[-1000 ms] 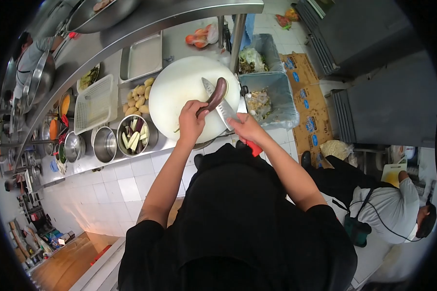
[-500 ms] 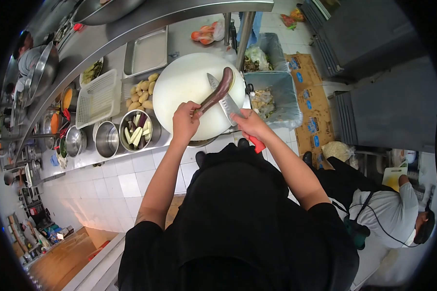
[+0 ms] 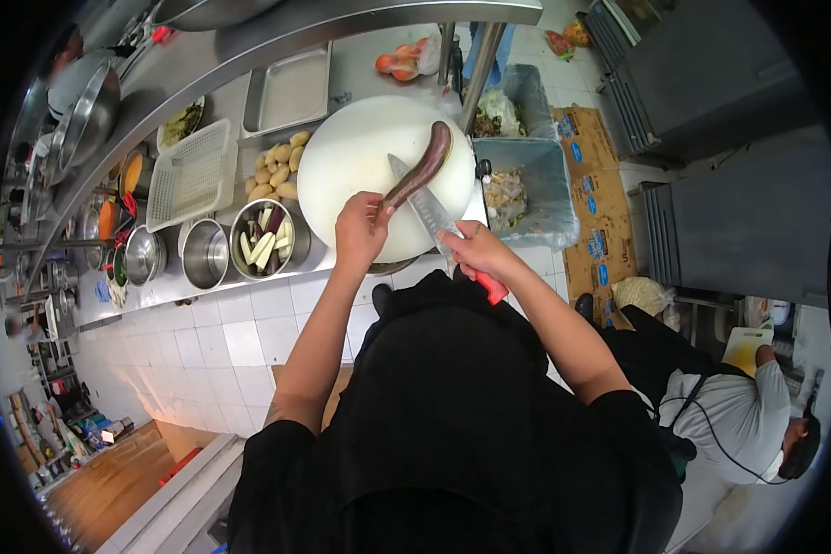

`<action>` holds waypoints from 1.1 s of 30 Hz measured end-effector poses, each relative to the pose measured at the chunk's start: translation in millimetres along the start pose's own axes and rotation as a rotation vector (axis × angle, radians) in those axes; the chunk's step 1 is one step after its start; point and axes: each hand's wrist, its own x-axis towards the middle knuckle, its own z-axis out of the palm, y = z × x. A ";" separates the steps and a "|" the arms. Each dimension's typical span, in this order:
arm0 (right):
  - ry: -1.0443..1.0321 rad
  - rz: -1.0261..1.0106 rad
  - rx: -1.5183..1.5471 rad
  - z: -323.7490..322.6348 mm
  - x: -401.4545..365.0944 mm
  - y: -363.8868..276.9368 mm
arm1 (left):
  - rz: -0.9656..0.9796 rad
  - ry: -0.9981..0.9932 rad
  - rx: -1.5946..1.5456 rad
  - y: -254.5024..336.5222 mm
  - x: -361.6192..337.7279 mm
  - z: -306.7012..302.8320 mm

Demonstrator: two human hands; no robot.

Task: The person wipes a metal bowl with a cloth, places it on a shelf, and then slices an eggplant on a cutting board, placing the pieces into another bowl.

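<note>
A long, curved purple eggplant (image 3: 425, 168) lies slantwise over a round white cutting board (image 3: 342, 152). My left hand (image 3: 363, 226) is closed on its lower end. My right hand (image 3: 477, 249) grips a chef's knife (image 3: 431, 212) with a red handle, whose blade passes beneath the eggplant and points up and left. Left of the board, a steel pot (image 3: 298, 242) holds eggplant pieces (image 3: 266, 242), some with pale cut faces and some with purple skin.
Potatoes (image 3: 277, 166) sit beside a white plastic basket (image 3: 191, 175) and a metal tray (image 3: 291, 88). An empty-looking steel pot (image 3: 205, 258) stands further left. Lined waste bins (image 3: 549, 198) adjoin the board's right. A co-worker (image 3: 725, 415) is at lower right. A steel shelf (image 3: 342, 28) overhangs the counter.
The view has shifted slightly, moving the counter a little to the right. Both hands keep hold of the eggplant and knife, with the knife's angle nearly the same.
</note>
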 end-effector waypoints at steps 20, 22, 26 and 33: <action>-0.117 0.054 -0.183 5.8 -30.6 2.3 | -0.064 0.047 0.185 -21.5 -8.6 -6.3; -0.147 0.058 -0.184 -5.0 -49.9 -10.4 | -0.054 0.031 0.208 -23.4 -6.5 -15.3; -0.168 0.166 -0.245 -49.8 -102.1 -11.6 | -0.041 -0.049 0.271 -30.4 7.5 -71.7; 0.129 0.043 -0.058 -68.1 -91.9 17.8 | 0.375 0.047 0.316 10.8 52.8 -53.3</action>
